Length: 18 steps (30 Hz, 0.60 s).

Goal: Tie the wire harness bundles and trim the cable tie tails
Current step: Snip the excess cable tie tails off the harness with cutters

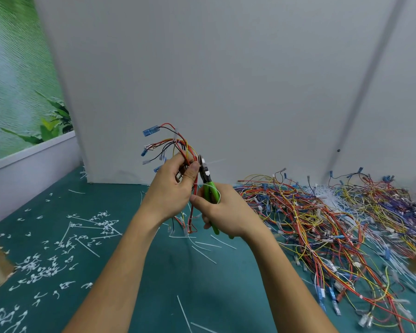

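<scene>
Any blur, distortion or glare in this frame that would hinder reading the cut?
Head view: even, soft light, no glare; wide-angle bending curves the wall panel edges; the wire pile smears toward the right edge; the left hand, right hand and cutters are sharp, the cable tie tail slightly faint.

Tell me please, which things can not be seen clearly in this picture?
- Head view: where the cutter blades meet the white tie tail; too small, and the left hand covers the tie's head.
- Middle of the held harness: hidden behind both hands.
- Cutter handles: mostly wrapped by the right hand.
- Wire pile: blurred, cut off at the right edge.
</scene>
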{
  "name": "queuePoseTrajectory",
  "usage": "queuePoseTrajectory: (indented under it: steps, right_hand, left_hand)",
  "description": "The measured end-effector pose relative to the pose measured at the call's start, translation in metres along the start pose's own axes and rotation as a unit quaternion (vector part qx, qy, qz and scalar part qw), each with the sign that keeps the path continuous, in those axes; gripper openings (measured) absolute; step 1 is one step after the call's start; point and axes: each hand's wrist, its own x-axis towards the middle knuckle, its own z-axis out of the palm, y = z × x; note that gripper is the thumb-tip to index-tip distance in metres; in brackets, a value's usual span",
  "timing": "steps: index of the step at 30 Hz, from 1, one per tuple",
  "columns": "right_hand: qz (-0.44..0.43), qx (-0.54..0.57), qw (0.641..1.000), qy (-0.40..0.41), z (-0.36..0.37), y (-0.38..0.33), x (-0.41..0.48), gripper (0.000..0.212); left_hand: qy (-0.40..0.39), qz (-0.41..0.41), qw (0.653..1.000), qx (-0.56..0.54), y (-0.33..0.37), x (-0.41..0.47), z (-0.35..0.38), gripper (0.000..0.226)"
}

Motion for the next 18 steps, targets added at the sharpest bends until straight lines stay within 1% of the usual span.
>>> queuePoseTrajectory:
  steps: [8,13,18]
  right_hand:
    - [0.01,-0.008,1.0,0.005,-0.0059,0.0018,-0.002,0.031]
    - [0.005,-0.021,1.0,0.008,-0.0088,-0.0004,-0.0027,0.03]
    - [-0.004,-0.028,1.0,0.009,-0.0036,-0.0046,-0.0027,0.034]
  left_hand:
    - [-0.005,-0.004,1.0,0.009,0.0005,-0.0001,0.0006,0.015]
    - [0.001,0.002,1.0,-0.004,0.0043,0.0,0.0027,0.015]
    - [0.003,0.009,1.0,-0.003,0.0048,-0.0006,0.0009,0.017]
